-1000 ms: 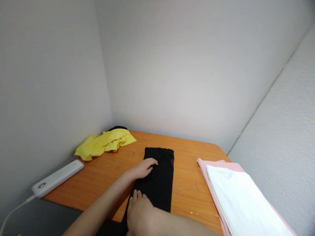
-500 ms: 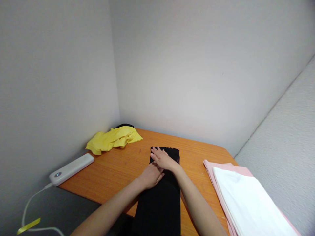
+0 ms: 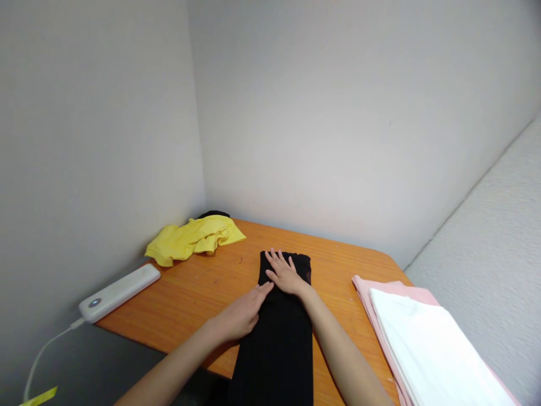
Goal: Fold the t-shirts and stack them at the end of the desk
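Observation:
A long black garment, folded into a narrow strip, lies along the wooden table; it looks like a pair of pants with a gathered edge at the far end. My right hand rests flat near that far end, fingers spread on the cloth. At the strip's left edge is my left hand, its leading fingers stretched out over the fabric and just short of my right hand. The lower fingers of the left hand are partly hidden. The garment's near end runs out of the picture at the bottom.
A crumpled yellow cloth lies at the back left, with something black behind it. A white power bank with a cable sits by the left wall. Folded white and pink cloths are stacked at the right.
My left hand has slid out from beneath my right hand, left to the garment's edge, and its fingers have straightened. The right hand's fingers have spread wider. The view has shifted slightly.

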Demonstrator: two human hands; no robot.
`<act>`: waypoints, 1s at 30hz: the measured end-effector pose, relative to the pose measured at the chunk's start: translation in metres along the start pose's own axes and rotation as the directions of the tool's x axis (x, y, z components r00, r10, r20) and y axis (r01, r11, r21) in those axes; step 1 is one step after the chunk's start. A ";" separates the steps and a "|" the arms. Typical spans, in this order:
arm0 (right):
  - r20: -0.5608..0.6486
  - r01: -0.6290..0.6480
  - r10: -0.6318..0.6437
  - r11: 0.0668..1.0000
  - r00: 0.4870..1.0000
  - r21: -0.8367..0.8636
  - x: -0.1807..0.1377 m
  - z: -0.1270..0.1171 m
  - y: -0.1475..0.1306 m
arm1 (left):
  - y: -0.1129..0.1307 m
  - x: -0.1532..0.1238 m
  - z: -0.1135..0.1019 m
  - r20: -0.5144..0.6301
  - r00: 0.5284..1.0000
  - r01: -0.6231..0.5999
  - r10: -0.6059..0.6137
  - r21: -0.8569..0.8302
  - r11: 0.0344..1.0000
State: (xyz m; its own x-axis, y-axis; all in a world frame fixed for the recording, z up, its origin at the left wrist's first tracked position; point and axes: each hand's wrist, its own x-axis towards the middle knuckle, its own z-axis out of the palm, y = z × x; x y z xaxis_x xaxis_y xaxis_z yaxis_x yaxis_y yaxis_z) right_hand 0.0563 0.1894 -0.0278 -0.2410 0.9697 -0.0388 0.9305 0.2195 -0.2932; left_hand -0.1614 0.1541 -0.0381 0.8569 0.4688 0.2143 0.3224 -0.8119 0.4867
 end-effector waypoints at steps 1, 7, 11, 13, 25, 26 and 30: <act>-0.028 0.003 -0.004 0.999 1.000 -0.039 0.000 0.004 0.001 | -0.001 -0.001 0.003 0.013 1.000 -0.007 0.006 0.012 1.000; -0.144 0.002 -0.030 0.982 0.989 -0.188 0.004 0.024 0.010 | -0.004 -0.003 0.007 0.087 0.994 -0.071 0.065 0.072 0.995; -0.148 0.021 -0.053 0.978 0.988 -0.209 0.005 0.026 0.013 | -0.003 -0.005 0.003 0.118 0.989 -0.105 0.094 0.096 0.990; -0.145 0.037 -0.070 0.976 0.987 -0.214 0.005 0.026 0.014 | -0.002 -0.006 0.002 0.138 0.987 -0.105 0.088 0.124 0.987; -0.270 0.086 -0.166 0.955 0.949 -0.285 0.000 0.027 0.012 | 0.011 -0.003 0.008 0.124 0.992 -0.032 0.008 0.198 0.980; -0.290 0.079 -0.168 0.952 0.942 -0.295 -0.003 0.027 0.010 | 0.013 -0.004 0.008 0.108 0.994 -0.024 0.004 0.186 0.982; -0.358 0.071 -0.180 0.953 0.916 -0.296 -0.030 0.024 0.001 | 0.020 -0.016 -0.003 0.044 0.999 -0.036 0.030 0.124 0.992</act>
State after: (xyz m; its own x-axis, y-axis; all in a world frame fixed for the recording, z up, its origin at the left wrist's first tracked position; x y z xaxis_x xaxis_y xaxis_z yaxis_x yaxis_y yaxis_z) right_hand 0.0575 0.1578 -0.0498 -0.2894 0.8872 0.3592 0.9508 0.3099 0.0005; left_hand -0.1694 0.1312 -0.0289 0.8831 0.4283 0.1917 0.3390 -0.8648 0.3705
